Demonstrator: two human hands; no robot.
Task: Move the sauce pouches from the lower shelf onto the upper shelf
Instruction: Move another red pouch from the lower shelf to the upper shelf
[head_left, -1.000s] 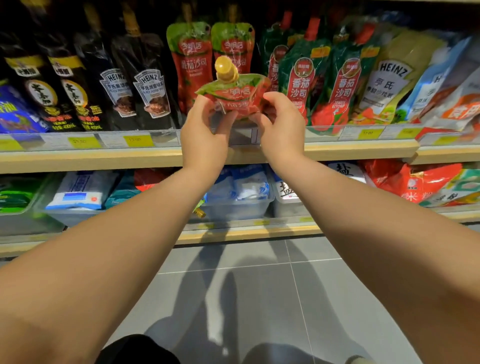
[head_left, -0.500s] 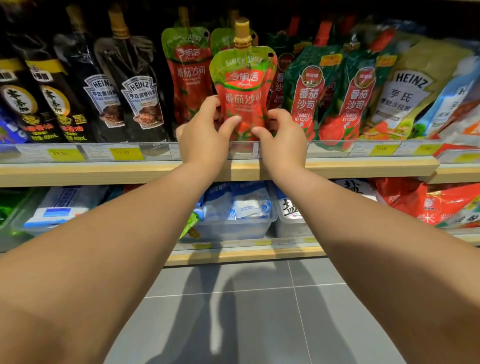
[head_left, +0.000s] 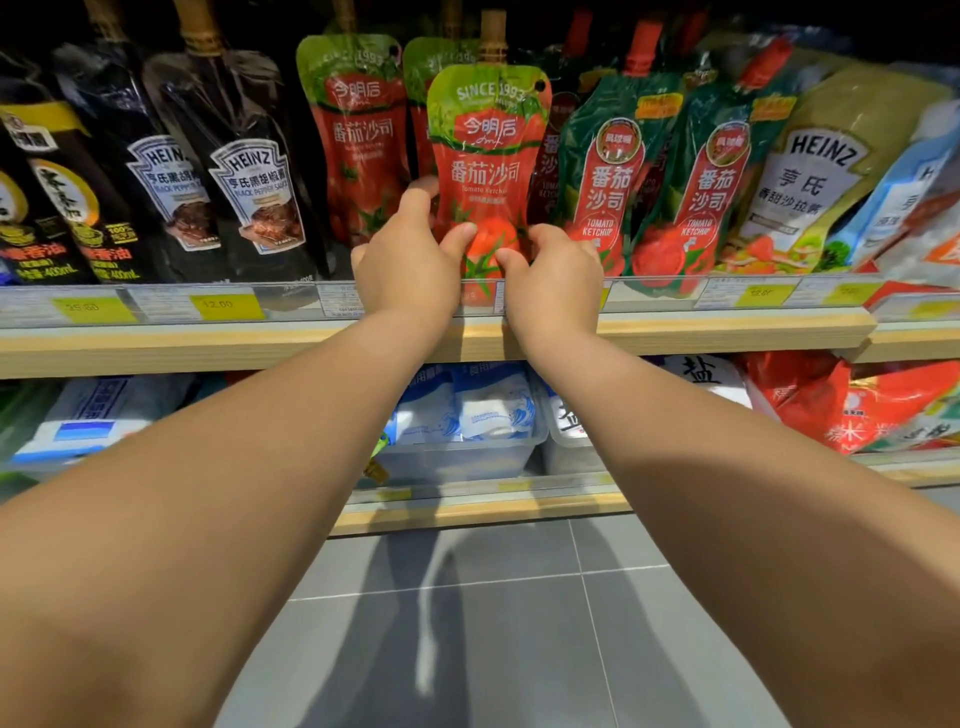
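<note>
Between my fingertips (head_left: 462, 232), a red ketchup pouch (head_left: 485, 171) stands upright on the upper shelf (head_left: 727, 332). My left hand (head_left: 405, 265) and right hand (head_left: 556, 280) are both closed lightly on its lower half, thumbs in front. I judge this the placing step; next, let go gently so it stays standing.

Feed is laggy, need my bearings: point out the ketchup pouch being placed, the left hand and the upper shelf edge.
ketchup pouch (head_left: 485, 156): head view, on its red front label.
left hand (head_left: 402, 265): head view, back of the hand.
upper shelf edge (head_left: 727, 328): head view, bare wooden front strip.
</note>
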